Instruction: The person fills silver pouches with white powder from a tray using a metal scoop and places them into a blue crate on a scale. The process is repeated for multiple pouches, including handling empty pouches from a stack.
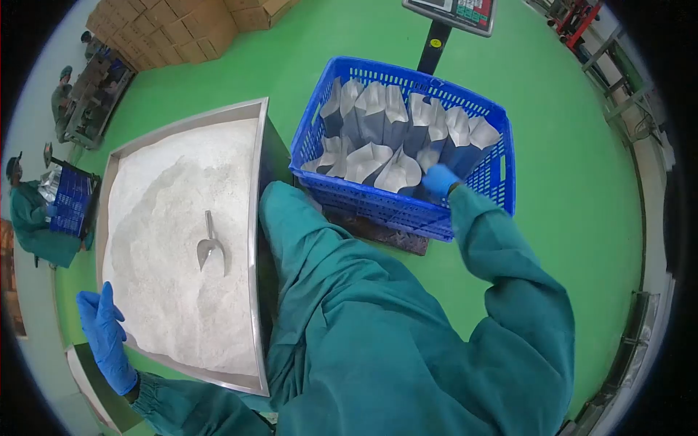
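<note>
My left hand (107,336), in a blue glove, is raised beside the lower left edge of a metal bin (255,291) filled with white powder (167,305). Its fingers are stretched out and hold nothing. A metal scoop (210,245) lies on the powder. My right hand (439,181), also gloved, is at the near side of a blue crate (392,205), beside an open silver bag (398,171). Its fingers are closed, and what they hold, if anything, is hidden. Several upright silver bags (372,102) with open tops stand in rows in the crate.
Behind the crate rises a scale's post and display (465,13). Cardboard boxes (174,33) are stacked at the upper left. A co-worker (36,211) is at the far left beside another blue crate (73,200); more people are behind. Metal racks line the right wall.
</note>
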Motion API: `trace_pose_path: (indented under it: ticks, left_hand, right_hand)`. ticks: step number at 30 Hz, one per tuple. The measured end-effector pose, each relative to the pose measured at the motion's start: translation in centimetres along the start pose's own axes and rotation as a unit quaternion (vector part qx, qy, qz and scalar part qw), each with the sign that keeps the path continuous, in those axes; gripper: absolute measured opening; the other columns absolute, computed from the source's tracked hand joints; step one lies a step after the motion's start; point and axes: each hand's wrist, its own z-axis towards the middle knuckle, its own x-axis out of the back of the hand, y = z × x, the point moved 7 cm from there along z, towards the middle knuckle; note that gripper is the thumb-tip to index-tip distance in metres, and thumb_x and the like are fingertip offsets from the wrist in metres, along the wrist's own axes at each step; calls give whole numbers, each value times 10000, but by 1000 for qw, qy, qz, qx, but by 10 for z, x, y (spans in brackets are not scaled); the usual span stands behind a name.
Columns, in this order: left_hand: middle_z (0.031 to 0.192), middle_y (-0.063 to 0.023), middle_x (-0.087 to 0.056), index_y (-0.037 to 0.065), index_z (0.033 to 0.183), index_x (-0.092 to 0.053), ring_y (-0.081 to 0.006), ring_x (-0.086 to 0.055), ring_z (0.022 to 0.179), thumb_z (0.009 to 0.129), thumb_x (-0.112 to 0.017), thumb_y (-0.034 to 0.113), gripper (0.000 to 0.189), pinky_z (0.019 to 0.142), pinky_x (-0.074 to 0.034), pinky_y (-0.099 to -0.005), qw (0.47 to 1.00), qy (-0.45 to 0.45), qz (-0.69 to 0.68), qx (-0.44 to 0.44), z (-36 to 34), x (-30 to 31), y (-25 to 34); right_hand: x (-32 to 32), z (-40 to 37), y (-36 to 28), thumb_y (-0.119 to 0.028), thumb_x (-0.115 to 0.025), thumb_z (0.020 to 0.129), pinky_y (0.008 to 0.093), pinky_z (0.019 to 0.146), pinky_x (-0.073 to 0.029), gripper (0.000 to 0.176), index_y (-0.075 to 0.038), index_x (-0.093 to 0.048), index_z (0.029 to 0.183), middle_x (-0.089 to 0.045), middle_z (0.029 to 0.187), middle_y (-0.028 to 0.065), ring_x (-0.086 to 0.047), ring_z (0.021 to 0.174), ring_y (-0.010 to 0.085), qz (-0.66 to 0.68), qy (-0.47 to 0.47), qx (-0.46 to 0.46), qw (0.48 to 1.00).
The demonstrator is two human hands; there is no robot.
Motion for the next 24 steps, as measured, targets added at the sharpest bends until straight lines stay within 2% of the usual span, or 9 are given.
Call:
trace_pose_path:
  ticks: [3,9,13,14,15,17,18,20,24]
  left_hand:
    - [573,19,-354,98,704,-423,-62,-292,442,840,-576,218,238,384,-229,-208,987,53,19,-149,2,4,8]
    - [577,30,-325,94,682,-411,-55,-295,460,852,-550,182,237,413,-257,-201,1000,16,19,-2,14,-29,12]
    - [563,22,-344,93,676,-400,-56,-298,433,856,-552,189,255,403,-259,-203,1000,4,8,-17,6,-30,-2]
    - [627,5,-406,85,746,-448,-75,-375,522,875,-517,255,223,493,-321,-219,1000,-18,12,-16,12,-19,-29]
    - [691,-12,-468,78,817,-495,-94,-451,610,893,-481,321,255,583,-383,-235,999,-40,17,-17,16,-17,-45]
    - [846,-55,-506,59,937,-500,-133,-481,769,909,-422,352,304,701,-387,-264,995,-3,-33,-91,6,-44,-20]
    - [1001,-99,-544,40,1058,-505,-172,-511,929,925,-364,383,394,818,-390,-292,983,44,-83,-160,-6,-56,6]
    - [1292,-170,-380,-9,1287,-330,-244,-296,1235,900,-382,433,590,1030,-201,-367,963,74,-180,-185,-45,-99,66]
    - [1397,-137,-262,-19,1331,-248,-291,-199,1309,783,-488,509,798,1067,-144,-433,905,97,-16,-413,-108,-150,123]
  right_hand:
    - [-17,12,-2,-286,-456,757,469,705,-458,357,29,-625,742,-591,792,253,-577,757,406,25,-17,10,1000]
    - [-36,11,10,-319,-449,765,452,651,-466,399,42,-620,746,-594,759,258,-583,713,403,51,-39,47,997]
    - [26,-21,39,-456,-410,819,438,732,-459,518,-13,-575,1031,-599,887,254,-579,849,384,226,-110,-192,949]
    - [53,-14,45,-469,-387,854,420,725,-462,546,-57,-439,1208,-581,897,260,-584,787,386,92,125,19,988]
    - [71,-21,38,-473,-370,874,402,726,-465,548,-47,-420,1214,-578,928,221,-584,807,334,304,86,-46,948]
    - [107,-35,-6,-478,-345,901,371,728,-468,540,-28,-439,1185,-573,990,146,-578,857,239,723,97,-144,669]
    - [146,-45,-76,-510,-331,896,352,740,-462,549,-40,-479,1137,-562,1025,90,-552,913,187,776,54,-19,628]
    - [162,-27,-176,-224,-553,823,374,746,-480,307,5,-519,1025,-569,968,84,-559,929,207,540,90,235,803]
    - [130,-87,-416,-356,-448,884,556,903,-354,467,-154,-332,1289,-457,1221,67,-405,1159,233,836,-444,208,245]
